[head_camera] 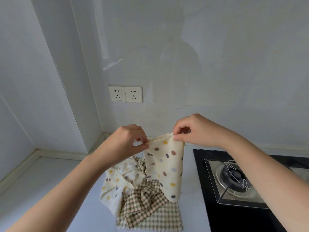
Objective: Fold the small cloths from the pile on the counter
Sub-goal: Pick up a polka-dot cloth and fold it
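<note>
A cream cloth with coloured dots (pixel 165 166) hangs in the air above the pile. My left hand (pixel 128 141) pinches its upper left corner and my right hand (pixel 192 129) pinches its upper right corner. Its lower end drapes down onto the pile of small cloths (pixel 142 198) on the counter. The pile holds another dotted cream cloth (pixel 115 181) on the left and crumpled green-and-brown checked cloths (pixel 145 203) in the middle and front.
A black gas hob (pixel 209 190) with a steel burner (pixel 234 178) lies just right of the pile. The pale counter (pixel 41 190) stretches to the left. Two wall sockets (pixel 125 94) sit on the wall behind, above the counter corner.
</note>
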Tool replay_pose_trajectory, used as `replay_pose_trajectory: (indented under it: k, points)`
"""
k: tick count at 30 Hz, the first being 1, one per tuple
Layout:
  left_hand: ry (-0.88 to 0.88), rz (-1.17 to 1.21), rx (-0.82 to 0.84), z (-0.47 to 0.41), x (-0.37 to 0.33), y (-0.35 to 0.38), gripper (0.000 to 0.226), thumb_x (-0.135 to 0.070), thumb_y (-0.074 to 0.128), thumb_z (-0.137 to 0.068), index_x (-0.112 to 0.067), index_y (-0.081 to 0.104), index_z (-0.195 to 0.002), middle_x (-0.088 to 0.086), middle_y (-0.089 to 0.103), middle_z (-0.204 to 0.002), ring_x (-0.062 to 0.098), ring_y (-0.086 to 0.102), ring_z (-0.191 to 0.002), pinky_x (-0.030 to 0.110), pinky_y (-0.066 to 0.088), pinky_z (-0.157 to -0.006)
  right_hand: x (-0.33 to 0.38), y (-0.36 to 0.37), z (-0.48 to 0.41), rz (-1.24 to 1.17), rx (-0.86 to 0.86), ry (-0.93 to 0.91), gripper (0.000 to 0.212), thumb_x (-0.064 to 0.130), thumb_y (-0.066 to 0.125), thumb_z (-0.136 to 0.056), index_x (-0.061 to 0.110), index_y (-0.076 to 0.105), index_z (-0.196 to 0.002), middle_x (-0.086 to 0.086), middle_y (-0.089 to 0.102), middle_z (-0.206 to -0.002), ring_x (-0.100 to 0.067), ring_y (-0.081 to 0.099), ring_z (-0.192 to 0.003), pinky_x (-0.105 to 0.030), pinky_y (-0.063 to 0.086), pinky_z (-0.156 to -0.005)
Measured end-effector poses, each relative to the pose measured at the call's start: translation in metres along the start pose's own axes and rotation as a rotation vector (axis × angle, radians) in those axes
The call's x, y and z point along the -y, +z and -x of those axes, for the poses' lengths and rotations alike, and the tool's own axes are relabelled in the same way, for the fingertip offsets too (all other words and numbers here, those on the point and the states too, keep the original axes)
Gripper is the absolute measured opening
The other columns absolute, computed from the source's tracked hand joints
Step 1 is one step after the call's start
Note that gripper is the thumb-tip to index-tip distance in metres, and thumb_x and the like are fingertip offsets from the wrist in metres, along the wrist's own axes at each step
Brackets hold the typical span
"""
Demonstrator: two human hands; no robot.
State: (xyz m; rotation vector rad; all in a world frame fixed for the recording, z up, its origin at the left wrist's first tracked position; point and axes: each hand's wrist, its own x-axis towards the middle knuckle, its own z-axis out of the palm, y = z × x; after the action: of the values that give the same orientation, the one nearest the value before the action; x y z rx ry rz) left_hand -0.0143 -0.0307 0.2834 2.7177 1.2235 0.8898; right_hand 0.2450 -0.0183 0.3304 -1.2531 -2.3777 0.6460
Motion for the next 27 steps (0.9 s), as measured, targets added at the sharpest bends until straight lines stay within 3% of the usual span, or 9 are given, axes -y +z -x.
replay_pose_trajectory:
  k: [6,10,12,14,18,21,23,25,27]
  points:
    - [0.017,-0.029,-0.05,-0.005,-0.001,-0.007,0.015,-0.015,0.076,-0.079,-0.019,0.062,-0.074,-0.011,0.056,-0.073,0.0,0.051,-0.067,0.012,0.043,-0.064,-0.007,-0.002,0.001,0.04,-0.01,-0.004,0.009,0.031,0.07,-0.082,0.035,0.069,-0.074,0.013,0.07,-0.083,-0.007,0.066,-0.081,-0.04,0.055,-0.084]
    - [0.057,-0.064,0.047,-0.018,0.002,-0.025,0.018,-0.009,0.072,-0.081,-0.018,0.058,-0.078,-0.014,0.05,-0.07,-0.001,0.049,-0.065,0.014,0.041,-0.061,-0.009,-0.006,0.0,0.251,0.054,-0.048,0.01,0.031,0.065,-0.087,0.029,0.067,-0.077,0.014,0.067,-0.082,-0.002,0.063,-0.082,-0.035,0.053,-0.082]
    - [0.05,-0.078,0.132,-0.027,0.001,-0.036,0.012,-0.012,0.068,-0.087,-0.02,0.061,-0.093,-0.014,0.053,-0.076,0.0,0.052,-0.068,0.018,0.043,-0.065,-0.006,-0.009,0.0,0.289,0.051,-0.065,0.01,0.029,0.066,-0.087,0.027,0.066,-0.077,0.015,0.066,-0.081,-0.002,0.063,-0.082,-0.034,0.053,-0.08]
    - [-0.001,-0.109,0.231,-0.034,0.001,-0.044,0.023,-0.017,0.062,-0.093,-0.023,0.061,-0.115,-0.011,0.057,-0.085,0.003,0.055,-0.073,0.024,0.047,-0.07,-0.001,-0.01,-0.001,0.255,0.03,-0.063,0.013,0.03,0.068,-0.086,0.032,0.061,-0.075,0.016,0.066,-0.081,-0.002,0.064,-0.082,-0.034,0.053,-0.08]
    - [0.024,-0.107,0.253,-0.041,0.002,-0.049,0.01,-0.015,0.055,-0.094,-0.016,0.065,-0.093,-0.006,0.058,-0.086,0.012,0.056,-0.076,0.025,0.044,-0.069,0.001,-0.006,-0.001,0.118,-0.053,-0.013,0.022,0.026,0.073,-0.082,0.03,0.054,-0.073,0.008,0.065,-0.08,-0.009,0.065,-0.081,-0.038,0.054,-0.078]
    - [-0.196,0.258,0.13,-0.041,0.003,-0.041,0.017,-0.027,0.048,-0.092,-0.016,0.06,-0.087,-0.004,0.06,-0.073,0.014,0.053,-0.067,0.029,0.043,-0.064,-0.003,0.0,-0.004,-0.128,-0.163,0.015,0.03,0.018,0.075,-0.08,0.029,0.048,-0.073,0.005,0.061,-0.071,-0.017,0.058,-0.067,-0.037,0.048,-0.066]
    - [-0.358,0.559,0.0,-0.041,-0.002,-0.028,0.019,-0.029,0.046,-0.09,-0.014,0.056,-0.082,-0.009,0.052,-0.065,0.011,0.046,-0.06,0.024,0.038,-0.057,-0.005,0.008,-0.008,-0.507,-0.204,0.081,0.029,0.008,0.073,-0.083,0.027,0.053,-0.092,0.002,0.071,-0.081,-0.017,0.067,-0.077,-0.033,0.054,-0.069]
    - [-0.527,0.761,-0.133,-0.045,-0.006,-0.014,0.019,-0.022,0.048,-0.096,-0.014,0.056,-0.081,-0.006,0.053,-0.065,0.009,0.048,-0.056,0.021,0.039,-0.052,-0.008,0.018,-0.012,-0.896,-0.174,0.238,0.027,0.004,0.067,-0.087,0.014,0.058,-0.11,-0.006,0.074,-0.091,-0.019,0.07,-0.083,-0.03,0.056,-0.068]
    - [-0.691,0.929,-0.176,-0.049,-0.01,-0.003,0.022,-0.021,0.047,-0.1,-0.014,0.06,-0.084,0.001,0.059,-0.071,0.013,0.053,-0.057,0.023,0.041,-0.052,-0.008,0.029,-0.012,-1.123,-0.1,0.348,0.013,0.006,0.06,-0.091,0.006,0.066,-0.103,-0.008,0.072,-0.089,-0.016,0.068,-0.075,-0.027,0.055,-0.061]
